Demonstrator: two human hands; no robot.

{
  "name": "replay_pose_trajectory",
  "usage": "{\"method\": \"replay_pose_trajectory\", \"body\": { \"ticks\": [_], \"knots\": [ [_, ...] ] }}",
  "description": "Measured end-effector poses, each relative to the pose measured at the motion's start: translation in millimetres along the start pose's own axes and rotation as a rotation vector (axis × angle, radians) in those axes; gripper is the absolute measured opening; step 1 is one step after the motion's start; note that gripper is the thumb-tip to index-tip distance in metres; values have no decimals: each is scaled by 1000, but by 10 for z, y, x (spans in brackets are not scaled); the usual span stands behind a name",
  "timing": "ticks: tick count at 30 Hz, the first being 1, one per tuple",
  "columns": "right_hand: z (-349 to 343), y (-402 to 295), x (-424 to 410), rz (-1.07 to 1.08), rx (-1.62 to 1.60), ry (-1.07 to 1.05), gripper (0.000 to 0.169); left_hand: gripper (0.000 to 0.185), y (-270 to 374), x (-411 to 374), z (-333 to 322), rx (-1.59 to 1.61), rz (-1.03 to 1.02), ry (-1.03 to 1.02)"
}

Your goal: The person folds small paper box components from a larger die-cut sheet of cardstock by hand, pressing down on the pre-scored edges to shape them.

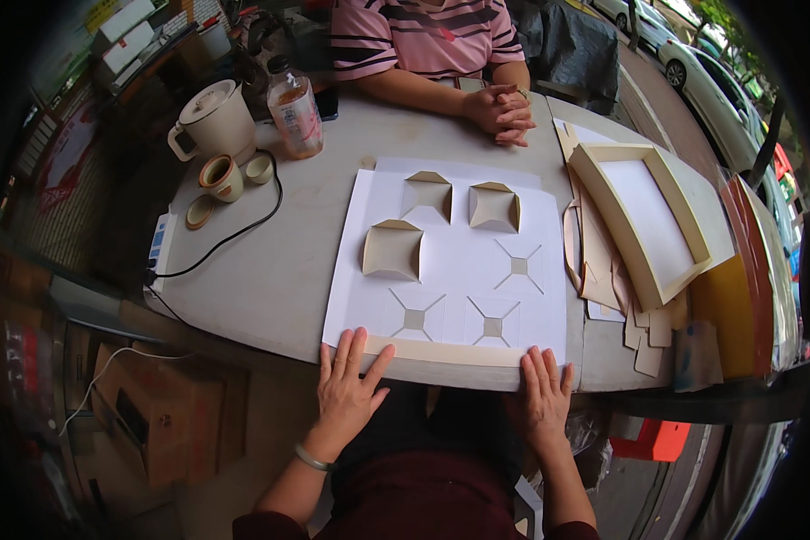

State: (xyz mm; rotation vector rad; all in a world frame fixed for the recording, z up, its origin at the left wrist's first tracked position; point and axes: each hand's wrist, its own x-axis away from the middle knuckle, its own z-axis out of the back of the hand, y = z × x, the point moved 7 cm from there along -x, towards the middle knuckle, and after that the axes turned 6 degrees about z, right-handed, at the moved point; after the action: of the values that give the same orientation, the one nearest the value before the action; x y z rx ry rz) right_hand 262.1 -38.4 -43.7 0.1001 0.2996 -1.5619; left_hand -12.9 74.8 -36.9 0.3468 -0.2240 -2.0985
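A white die-cut cardboard sheet lies on the table before me. Three of its square cut-outs have their flaps folded up; the others, nearer me and to the right, show diagonal slits around a small square hole and lie flat. A cream strip runs along the sheet's near edge. My left hand rests with spread fingertips on the near left corner, at the strip's left end. At the strip's right end, my right hand lays its fingertips on the near right corner. Neither hand grasps anything.
Across the table sits a person with clasped hands. On the left stand a kettle, a bottle, a cup and a power strip with a black cord. A cardboard tray lies on cardboard pieces at right.
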Motion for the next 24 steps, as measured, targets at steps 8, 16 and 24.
{"method": "replay_pose_trajectory", "body": {
  "ticks": [8, 16, 24],
  "knots": [
    [-79, -2, 103, 35, 121, -34, 80, 94, 61, 105, -11, -33, 56, 40],
    [461, -433, -61, 62, -119, 278, 62, 86, 497, 144, 102, 147, -122, 146],
    [664, -1500, -245, 627, -690, 386, 29, 57, 816, 262, -565, 1877, 316, -698]
  ]
}}
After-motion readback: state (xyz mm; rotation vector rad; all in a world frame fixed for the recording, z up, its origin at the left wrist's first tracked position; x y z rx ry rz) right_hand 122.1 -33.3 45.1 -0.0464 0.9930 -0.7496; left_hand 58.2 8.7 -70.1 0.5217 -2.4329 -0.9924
